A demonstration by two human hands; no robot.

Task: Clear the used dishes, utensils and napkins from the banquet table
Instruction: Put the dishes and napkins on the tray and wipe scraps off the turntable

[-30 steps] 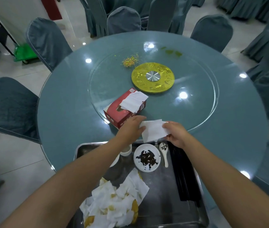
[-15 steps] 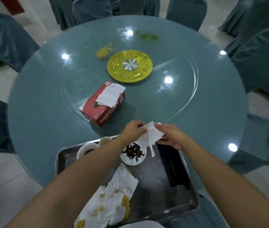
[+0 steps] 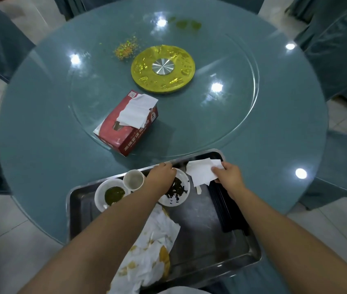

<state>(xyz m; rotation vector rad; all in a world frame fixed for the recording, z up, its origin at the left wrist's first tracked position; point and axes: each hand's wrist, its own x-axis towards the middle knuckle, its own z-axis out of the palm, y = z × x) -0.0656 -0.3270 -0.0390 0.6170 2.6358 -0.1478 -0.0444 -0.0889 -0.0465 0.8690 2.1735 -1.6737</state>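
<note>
Pinching a clean napkin (image 3: 202, 172) in right hand (image 3: 228, 175), lower centre, left hand (image 3: 161, 176) on plate (image 3: 179, 193); next, likely wiping crumbs (image 3: 126, 48).

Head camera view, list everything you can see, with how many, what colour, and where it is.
table: one, round, teal glass top, fills the view
glass turntable: one, clear, centre of table
gold disc: one, yellow with silver hub, middle of turntable
tissue box: one, red, white tissue on top, near edge of turntable
food crumbs: one yellow-orange scatter, left of the gold disc
green smear: one, far side of table
metal tray: one, silver, at table's near edge
small dishes: two, white, dark residue, in tray
cup: one, white, in tray
used napkins: one heap, white, yellow stains, in tray
chopsticks: black bundle, tray's right side
chairs: several, teal covers, around table
left hand: over right-hand dish, grip unclear
right hand: pinching white napkin
</note>
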